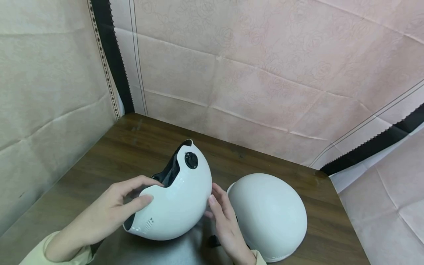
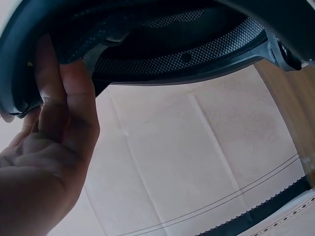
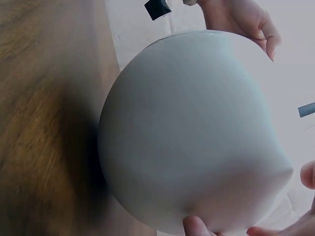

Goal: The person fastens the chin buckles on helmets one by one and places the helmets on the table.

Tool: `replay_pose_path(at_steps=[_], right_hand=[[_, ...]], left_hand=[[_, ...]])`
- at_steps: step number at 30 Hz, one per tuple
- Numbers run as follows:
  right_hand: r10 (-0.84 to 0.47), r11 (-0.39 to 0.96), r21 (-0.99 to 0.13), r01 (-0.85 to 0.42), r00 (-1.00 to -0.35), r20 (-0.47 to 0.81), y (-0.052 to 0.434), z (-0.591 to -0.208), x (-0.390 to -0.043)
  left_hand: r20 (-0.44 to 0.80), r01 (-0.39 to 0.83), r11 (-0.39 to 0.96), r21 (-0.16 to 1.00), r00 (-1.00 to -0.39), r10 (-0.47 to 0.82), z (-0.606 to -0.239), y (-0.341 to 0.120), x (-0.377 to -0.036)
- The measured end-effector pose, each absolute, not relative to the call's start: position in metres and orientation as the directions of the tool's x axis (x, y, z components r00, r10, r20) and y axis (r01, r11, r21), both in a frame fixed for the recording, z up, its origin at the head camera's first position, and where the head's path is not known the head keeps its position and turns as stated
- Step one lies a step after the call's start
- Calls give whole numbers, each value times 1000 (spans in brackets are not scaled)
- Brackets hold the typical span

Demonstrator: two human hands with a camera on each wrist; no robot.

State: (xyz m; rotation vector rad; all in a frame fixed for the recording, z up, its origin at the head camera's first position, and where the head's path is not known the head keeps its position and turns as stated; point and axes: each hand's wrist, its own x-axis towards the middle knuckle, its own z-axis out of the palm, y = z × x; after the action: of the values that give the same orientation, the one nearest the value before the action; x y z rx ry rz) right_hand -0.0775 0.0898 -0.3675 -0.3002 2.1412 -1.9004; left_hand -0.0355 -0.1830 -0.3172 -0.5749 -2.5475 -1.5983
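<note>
Held item: glossy white plastic helmet with black lining (image 1: 175,198), frame centre, above brown wooden surface (image 1: 132,147).
Left grip (image 1: 112,209): curled round rim.
Right grip (image 1: 225,221): fingers straight against shell.
Beside: matte white dome helmet (image 1: 268,213), lower right.

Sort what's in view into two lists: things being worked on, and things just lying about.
In hand:
- glossy white helmet, tilted, dark lining showing
- left hand, fingers curled over the helmet's rim
- right hand, fingertips against its shell

Lying about:
- matte white helmet, dome up on the wooden table, beside the right hand
</note>
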Motion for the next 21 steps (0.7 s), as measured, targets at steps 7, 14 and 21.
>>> replay_pose_path(at_steps=[7, 14, 21], right_hand=[[-327, 149, -988, 49, -940, -96, 87, -373, -83], [-513, 73, -980, 186, -835, -197, 84, -378, -88], [-542, -98, -912, 398, -790, -287, 81, -379, -92]], left_hand=[[249, 342, 358, 869, -927, 282, -317, -187, -38], [239, 333, 352, 875, -929, 284, -316, -190, -39], [228, 324, 351, 879, -930, 288, -315, -192, -38]])
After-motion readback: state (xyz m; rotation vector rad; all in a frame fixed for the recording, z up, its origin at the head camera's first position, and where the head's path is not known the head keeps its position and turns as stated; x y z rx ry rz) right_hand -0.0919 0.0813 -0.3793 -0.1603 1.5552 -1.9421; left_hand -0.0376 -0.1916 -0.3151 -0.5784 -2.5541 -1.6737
